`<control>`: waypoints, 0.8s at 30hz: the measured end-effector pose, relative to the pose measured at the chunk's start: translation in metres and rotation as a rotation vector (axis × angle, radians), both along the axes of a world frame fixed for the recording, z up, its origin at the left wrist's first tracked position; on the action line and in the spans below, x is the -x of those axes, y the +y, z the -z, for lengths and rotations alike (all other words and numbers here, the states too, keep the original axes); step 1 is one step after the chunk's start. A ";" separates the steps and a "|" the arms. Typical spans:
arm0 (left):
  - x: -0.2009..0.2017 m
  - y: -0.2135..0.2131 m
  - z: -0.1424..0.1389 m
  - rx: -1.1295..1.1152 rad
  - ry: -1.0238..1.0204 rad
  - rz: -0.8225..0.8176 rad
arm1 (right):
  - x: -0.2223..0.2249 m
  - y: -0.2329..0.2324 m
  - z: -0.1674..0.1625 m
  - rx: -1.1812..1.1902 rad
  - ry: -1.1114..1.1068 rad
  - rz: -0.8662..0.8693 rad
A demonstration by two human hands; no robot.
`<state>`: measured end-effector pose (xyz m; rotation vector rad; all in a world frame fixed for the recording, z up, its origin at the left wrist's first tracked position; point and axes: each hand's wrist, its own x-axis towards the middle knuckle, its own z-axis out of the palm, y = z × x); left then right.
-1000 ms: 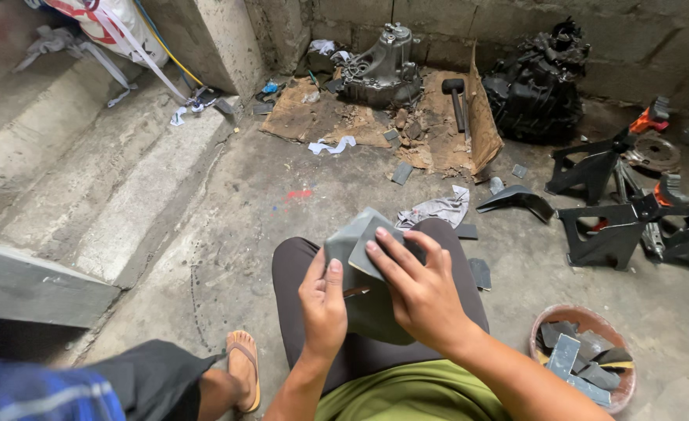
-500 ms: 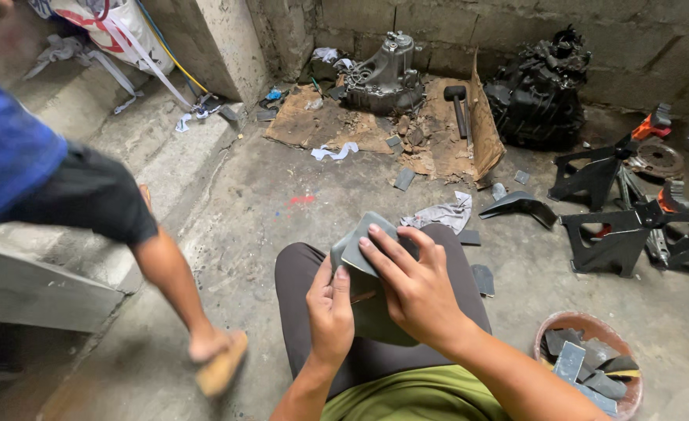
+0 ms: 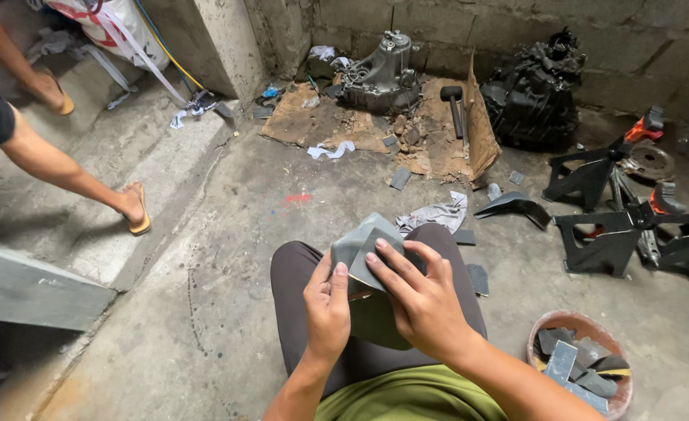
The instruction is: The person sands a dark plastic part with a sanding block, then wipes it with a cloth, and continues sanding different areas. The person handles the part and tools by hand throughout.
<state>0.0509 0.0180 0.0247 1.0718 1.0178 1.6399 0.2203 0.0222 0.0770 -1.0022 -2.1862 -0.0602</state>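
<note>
My left hand (image 3: 326, 306) clamps a curved grey panel (image 3: 358, 245) at lower centre; my right hand (image 3: 421, 300) presses a dull sanding sheet (image 3: 381, 262) flat, fingers spread.

Sat at lower centre of the frame: left hand (image 3: 327, 312) and right hand (image 3: 418, 300) side by side, both on a curved panel piece (image 3: 358, 243) over the lap. At lower right, a round basket (image 3: 545, 323) with flat pieces inside. Stood at right, jack stands (image 3: 633, 234). Lay at upper centre on cardboard (image 3: 321, 125): a gearbox casing (image 3: 382, 74), with a hammer (image 3: 455, 105) to its right. Stepped at upper left, another person's leg (image 3: 72, 168) on the concrete steps.
</note>
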 end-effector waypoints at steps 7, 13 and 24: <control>0.014 0.001 -0.011 -0.017 -0.034 -0.019 | 0.004 -0.010 0.004 0.016 -0.014 -0.044; 0.008 0.002 -0.018 -0.028 -0.021 -0.027 | 0.003 0.008 -0.004 0.015 -0.012 -0.021; -0.007 -0.004 -0.020 -0.003 -0.009 0.009 | 0.006 0.013 -0.014 -0.014 0.043 0.021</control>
